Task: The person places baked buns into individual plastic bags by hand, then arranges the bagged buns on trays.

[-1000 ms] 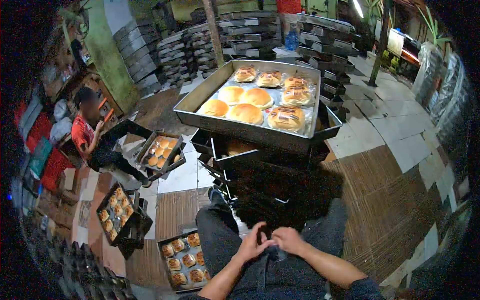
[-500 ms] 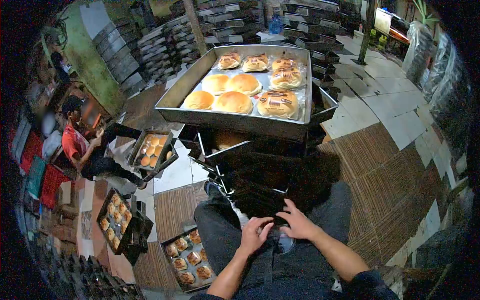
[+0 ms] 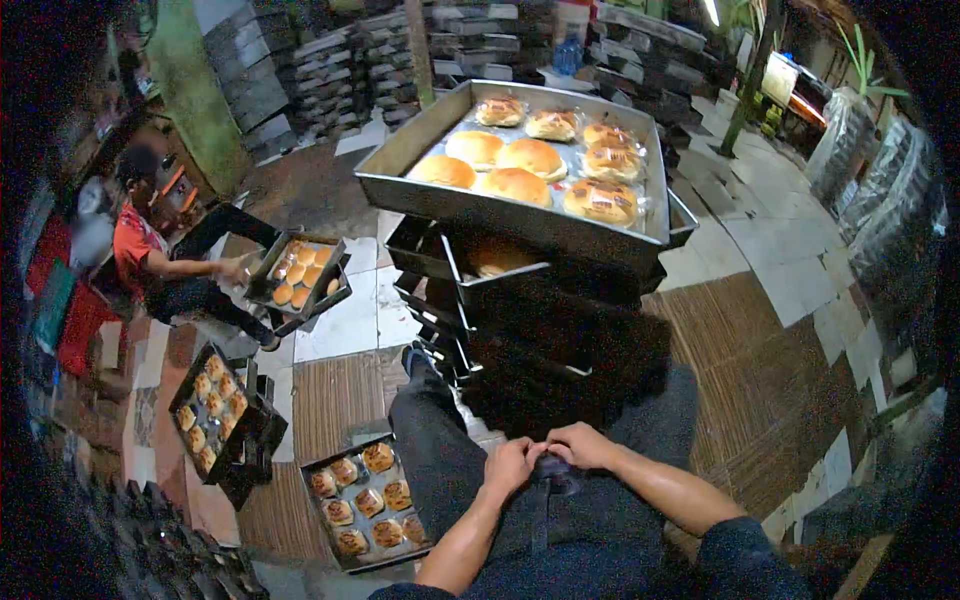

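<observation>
Over my lap, my left hand (image 3: 512, 466) and my right hand (image 3: 584, 447) meet with fingers closed in a pinch, fingertips touching. Whatever they pinch is too small and dark to make out. Just below them lies a shiny, see-through patch (image 3: 560, 478), perhaps plastic film. In front of me a metal tray (image 3: 510, 208) tops a stack of trays. It holds bare golden buns (image 3: 530, 157) on the left and wrapped buns (image 3: 602, 202) along the back and right side.
On the floor at my left is a tray of wrapped buns (image 3: 368, 500); another such tray (image 3: 212, 405) sits beyond it. A person in a red shirt (image 3: 140, 245) sits far left, one hand near a tray of buns (image 3: 298, 272). Stacked trays (image 3: 480, 45) line the back.
My hands, apart with looser fingers before, have come together and closed. The view has shifted. The seated person's arm has stretched out toward the tray beside them.
</observation>
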`<state>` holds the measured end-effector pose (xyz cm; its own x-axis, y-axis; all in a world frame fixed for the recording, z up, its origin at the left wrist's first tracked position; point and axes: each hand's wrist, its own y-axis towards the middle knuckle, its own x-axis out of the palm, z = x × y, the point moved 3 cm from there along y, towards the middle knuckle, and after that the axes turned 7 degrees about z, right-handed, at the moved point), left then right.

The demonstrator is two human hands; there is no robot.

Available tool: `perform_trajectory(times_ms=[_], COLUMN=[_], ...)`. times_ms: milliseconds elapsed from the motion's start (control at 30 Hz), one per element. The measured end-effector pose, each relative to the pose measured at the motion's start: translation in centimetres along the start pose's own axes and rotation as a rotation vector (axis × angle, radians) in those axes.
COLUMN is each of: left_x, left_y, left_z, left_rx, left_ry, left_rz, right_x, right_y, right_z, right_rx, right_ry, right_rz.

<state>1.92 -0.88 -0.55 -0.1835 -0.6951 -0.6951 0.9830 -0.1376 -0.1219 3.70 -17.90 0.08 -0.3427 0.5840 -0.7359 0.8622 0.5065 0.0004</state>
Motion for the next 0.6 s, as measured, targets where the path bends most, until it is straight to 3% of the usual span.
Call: perform_trajectory(times_ms=[33, 67, 133, 200, 233, 267, 300, 433, 533, 567, 600], left_x=[-0.8, -1.2, -1.7, -2.4, -3.3, -4.7, -7.7, -9.2, -10.5, -11.0, -10.1], left_y=[-0.1, -0.1, -0.2, 0.5, 0.9, 1.2, 1.0, 4.1, 4.7, 4.9, 6.2], left_z=[0.1, -0.1, -0.1, -0.7, -0.7, 0.1, 3.0, 2.3, 0.6, -0.2, -1.7], left_rx=[0.015, 0.027, 0.227, 0.225, 0.057, -0.122, -0.12, -0.14, -0.101, -0.132, -0.084], left_ry=[-0.144, -0.148, -0.137, -0.655, -0.9, -1.134, -1.337, -1.353, -1.488, -1.6, -1.756], left_rz=[-0.019, -0.005, 0.057, -0.008, 0.018, 0.041, 0.074, 0.342, 0.448, 0.436, 0.553], right_x=[-1.1, -2.6, -8.0, -12.4, -14.1, -14.9, -15.4, -16.2, -21.0, -23.8, -26.7], right_y=[-0.1, 0.4, 0.2, 0.0, 0.0, -0.1, -0.1, 0.5, 3.5, 4.9, 6.6], right_z=[-0.7, -2.2, -6.7, -9.8, -10.8, -11.1, -12.0, -15.1, -20.0, -21.7, -22.9], right_rx=[-0.266, -0.278, -0.177, 0.002, -0.056, -0.038, -0.036, -0.186, -0.536, -0.613, -0.688], right_ry=[-0.024, -0.038, 0.01, 0.061, 0.078, 0.191, 0.154, -0.005, -0.047, -0.101, -0.154], right_rz=[0.258, 0.263, 0.726, 0.939, 1.02, 1.019, 0.965, 0.889, 0.594, 0.61, 0.626])
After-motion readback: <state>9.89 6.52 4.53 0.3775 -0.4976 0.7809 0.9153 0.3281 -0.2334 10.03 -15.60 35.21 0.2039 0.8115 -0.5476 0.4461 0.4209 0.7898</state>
